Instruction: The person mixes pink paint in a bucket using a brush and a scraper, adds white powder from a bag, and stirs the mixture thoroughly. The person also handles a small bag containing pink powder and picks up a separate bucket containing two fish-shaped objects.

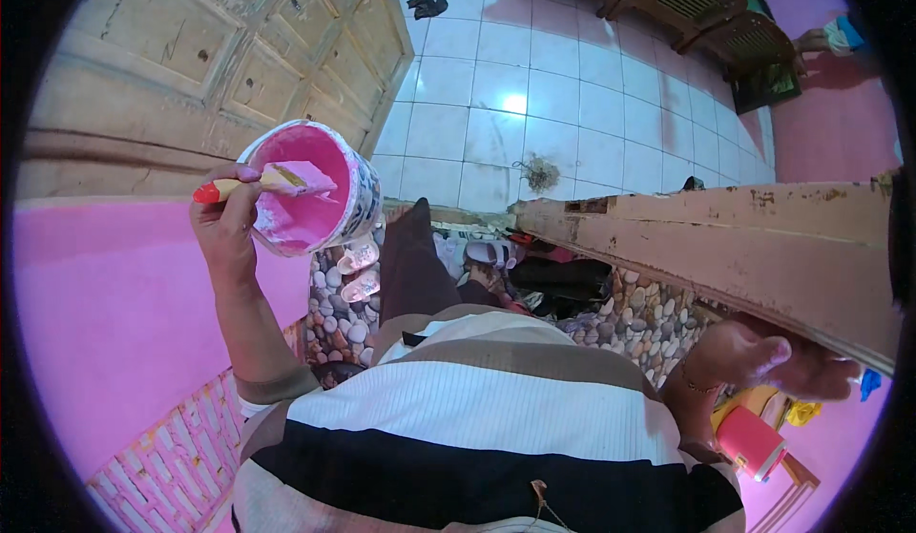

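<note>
A paintbrush (229, 189) with a yellow, red-tipped handle is pinched in my left hand (227, 210). Pink paint coats its bristles, which lie over the mouth of a white paint bucket (364, 197). Pink paint (298, 223) smears the bucket's inside. Some of my left fingers are at the bucket's rim; whether they also bear its weight, I cannot tell. On the other side, my right hand (778, 359) is open with its fingers stretched out, beside the worn, paint-chipped edge of a wooden door leaf (735, 247). Nothing shows in its palm.
A panelled wooden door (191, 56) stands at the far left, above a pink wall (143, 285). Pale slippers (360, 271) lie on the pebble-patterned floor by my legs. Beyond are white tiles (496, 80), a dark cloth (427, 6), a wooden bench (687, 3) and a person's leg (819, 39).
</note>
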Available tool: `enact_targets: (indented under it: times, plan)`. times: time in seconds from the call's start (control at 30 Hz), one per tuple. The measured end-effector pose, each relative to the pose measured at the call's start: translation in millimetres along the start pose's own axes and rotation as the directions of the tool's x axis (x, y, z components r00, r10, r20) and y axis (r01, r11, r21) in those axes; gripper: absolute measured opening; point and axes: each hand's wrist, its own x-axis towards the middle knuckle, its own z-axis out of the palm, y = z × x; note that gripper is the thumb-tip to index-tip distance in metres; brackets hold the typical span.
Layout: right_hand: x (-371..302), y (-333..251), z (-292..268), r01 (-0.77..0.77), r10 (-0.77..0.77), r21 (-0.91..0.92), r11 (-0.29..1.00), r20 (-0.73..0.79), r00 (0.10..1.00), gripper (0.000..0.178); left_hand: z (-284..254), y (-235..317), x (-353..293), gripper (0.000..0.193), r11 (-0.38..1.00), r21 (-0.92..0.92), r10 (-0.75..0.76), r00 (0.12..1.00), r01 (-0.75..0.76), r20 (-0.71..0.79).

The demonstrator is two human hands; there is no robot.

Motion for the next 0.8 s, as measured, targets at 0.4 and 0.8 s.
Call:
enact_targets:
  times: [0.4, 0.8]
  plan:
    - [-5.9, -26.0, 8.8, -0.541, 0.490, -0.138, 0.830, -0.282, 0.825, 0.069, 26.2, -47.5, 118.8, 0.013, 0.997, 0.010, -0.083, 0.975, 0.083, 0.206]
    - [-3.2, 0.5, 7.7, -0.536, 0.356, -0.262, 0.802, -0.512, 0.782, 0.062, 43.6, -55.7, 216.6, 0.015, 0.993, 0.079, -0.116, 0.853, 0.088, 0.509]
